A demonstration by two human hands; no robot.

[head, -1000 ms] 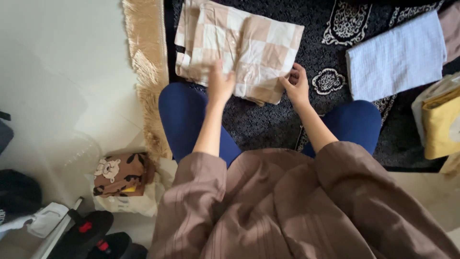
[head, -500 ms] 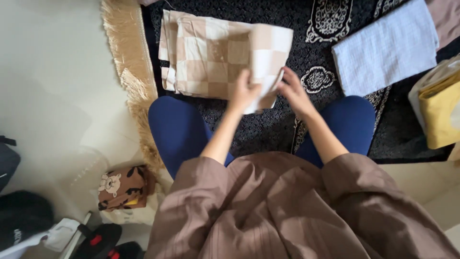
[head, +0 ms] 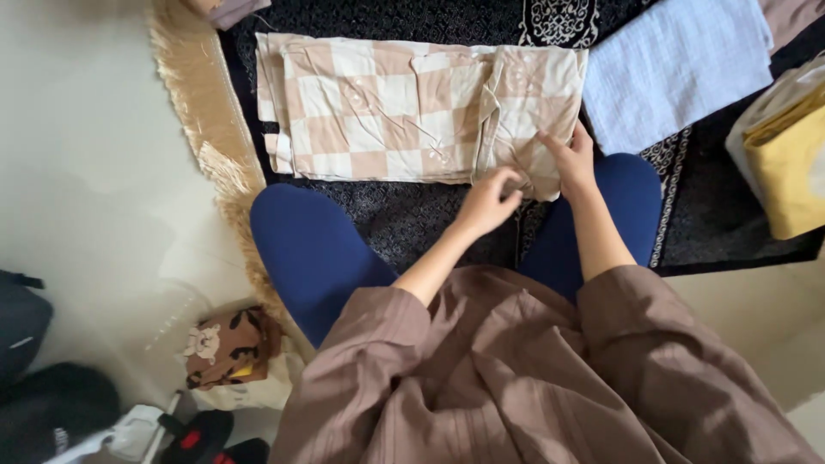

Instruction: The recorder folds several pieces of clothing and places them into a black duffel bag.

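A beige and cream checkered cloth (head: 387, 107) lies spread flat in a long folded strip on the dark patterned rug (head: 412, 219), just beyond my knees. My left hand (head: 488, 202) pinches the cloth's near edge toward its right end. My right hand (head: 571, 159) rests flat on the right end of the cloth, fingers pressing it down. I sit with blue-clad knees (head: 309, 249) apart and brown sleeves in the foreground.
A folded pale blue cloth (head: 679, 64) lies to the right, with yellow fabric (head: 786, 163) at the far right. The rug's gold fringe (head: 202, 129) borders a white floor. A brown animal-print pouch (head: 228, 348) and dark items sit at lower left.
The checkered cloth was opened out from a doubled fold into a longer strip. Both hands moved right to its right end.
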